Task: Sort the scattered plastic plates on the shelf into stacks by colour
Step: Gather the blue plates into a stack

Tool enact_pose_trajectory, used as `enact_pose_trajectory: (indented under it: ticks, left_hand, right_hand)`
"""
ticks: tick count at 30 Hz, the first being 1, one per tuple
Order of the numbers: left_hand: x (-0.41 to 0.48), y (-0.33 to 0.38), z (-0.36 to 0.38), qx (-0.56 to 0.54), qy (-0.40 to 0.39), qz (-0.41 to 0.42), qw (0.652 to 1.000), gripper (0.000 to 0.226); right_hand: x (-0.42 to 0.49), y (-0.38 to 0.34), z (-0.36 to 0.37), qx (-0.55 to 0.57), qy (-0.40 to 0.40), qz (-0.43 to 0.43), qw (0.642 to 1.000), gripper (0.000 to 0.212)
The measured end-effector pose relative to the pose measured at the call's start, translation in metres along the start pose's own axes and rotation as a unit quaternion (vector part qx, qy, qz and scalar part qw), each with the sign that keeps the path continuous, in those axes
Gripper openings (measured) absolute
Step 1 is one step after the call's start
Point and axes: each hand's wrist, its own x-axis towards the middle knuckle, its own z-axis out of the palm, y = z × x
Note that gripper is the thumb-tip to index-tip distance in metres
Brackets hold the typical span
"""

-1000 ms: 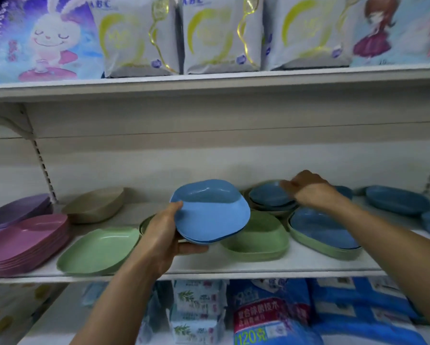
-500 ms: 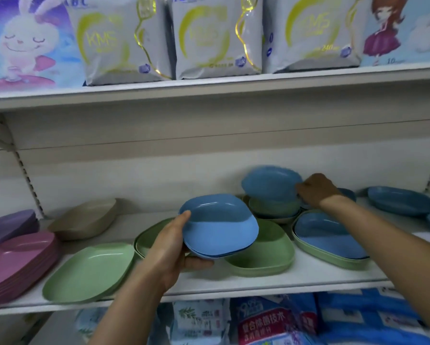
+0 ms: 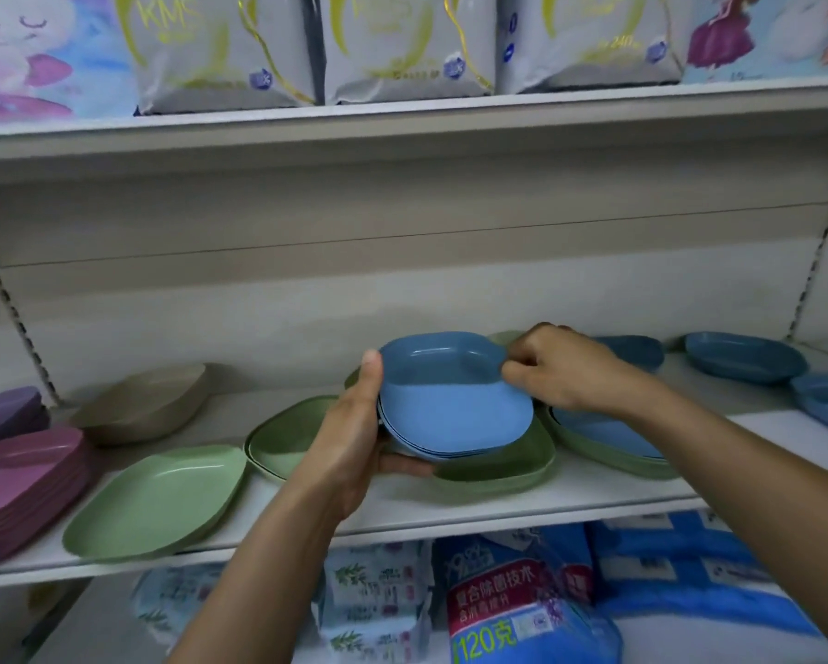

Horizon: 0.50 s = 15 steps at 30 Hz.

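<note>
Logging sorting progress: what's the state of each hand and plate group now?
Left hand: grips the blue stack, held off the shelf.
Right hand: pinches the blue stack's top rim.
Pink stack: sorted, resting on shelf.
Green plates: scattered, not one stack.
Far-right blue plates: loose on shelf.

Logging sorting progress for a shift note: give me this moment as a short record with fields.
left hand: grips stack of blue plates, held over the shelf
right hand: pinches right rim of top blue plate
pink stack: far left
purple plates: behind the pink stack
beige plate: alone, behind the green plates
green plates: loose, partly overlapping
mixed: blue plate lies in a green plate, right of centre
loose blue plates: far right
</note>
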Motion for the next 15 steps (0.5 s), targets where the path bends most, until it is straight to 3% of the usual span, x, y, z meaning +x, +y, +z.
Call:
enact_pose_trajectory:
  ticks: [4,9,15]
  left_hand:
    - [-0.010,0.010,0.024,-0.012,0.000,0.017,1.000,0.032]
    - [-0.027,0.009,0.063,-0.048,0.058,0.008,0.997,0.019]
    - [-0.058,-0.021,0.122,-0.080,0.111,-0.019,0.990,0.020]
  right_hand:
    - [-0.011,0.013,-0.012,0.035,0.027,-0.019,0.999,0.042]
    - [-0.036,0.065,-0.044,0.192,0.094,0.030,0.976,0.051]
    - [-0.077,0.169,-0.044,0.146,0.019,0.144,0.979,0.048]
